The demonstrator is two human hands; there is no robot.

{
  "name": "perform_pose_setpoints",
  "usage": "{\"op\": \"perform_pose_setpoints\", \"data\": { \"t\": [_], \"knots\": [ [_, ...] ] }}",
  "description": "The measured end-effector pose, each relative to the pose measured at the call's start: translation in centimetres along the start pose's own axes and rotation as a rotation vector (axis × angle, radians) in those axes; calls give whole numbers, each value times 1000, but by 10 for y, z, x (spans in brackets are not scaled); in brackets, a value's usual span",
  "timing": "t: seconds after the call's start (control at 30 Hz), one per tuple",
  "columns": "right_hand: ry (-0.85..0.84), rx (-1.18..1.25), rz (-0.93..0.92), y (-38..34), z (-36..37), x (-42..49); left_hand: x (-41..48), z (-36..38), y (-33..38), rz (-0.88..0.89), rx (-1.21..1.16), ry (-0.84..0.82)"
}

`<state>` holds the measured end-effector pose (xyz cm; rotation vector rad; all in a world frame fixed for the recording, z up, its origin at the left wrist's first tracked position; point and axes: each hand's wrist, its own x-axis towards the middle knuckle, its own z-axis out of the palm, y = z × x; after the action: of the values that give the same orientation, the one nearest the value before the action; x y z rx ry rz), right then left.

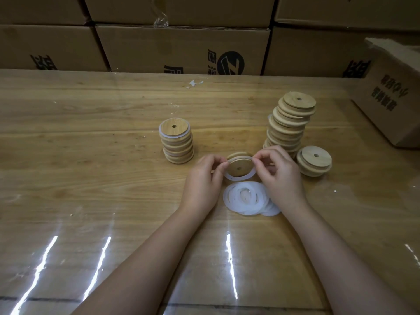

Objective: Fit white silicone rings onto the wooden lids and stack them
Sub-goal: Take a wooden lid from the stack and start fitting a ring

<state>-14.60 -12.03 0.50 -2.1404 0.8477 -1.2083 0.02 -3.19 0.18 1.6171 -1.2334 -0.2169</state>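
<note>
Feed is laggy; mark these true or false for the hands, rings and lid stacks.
1. The left hand and right hand pinch a white silicone ring on a round wooden lid. True.
2. The loose pile of white rings lies beyond the stacks. False: it lies between the wrists.
3. The tall leaning stack of wooden lids is on the right. True.
4. The short left stack has a bare top lid. False: a white ring shows round it.
</note>
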Motion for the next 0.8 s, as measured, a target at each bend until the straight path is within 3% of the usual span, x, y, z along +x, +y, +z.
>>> {"op": "perform_pose_setpoints", "data": {
  "t": [0.8],
  "knots": [
    [-149,236,376,6,1,1,3,-5,-5,-157,-174,-53]
  ]
}}
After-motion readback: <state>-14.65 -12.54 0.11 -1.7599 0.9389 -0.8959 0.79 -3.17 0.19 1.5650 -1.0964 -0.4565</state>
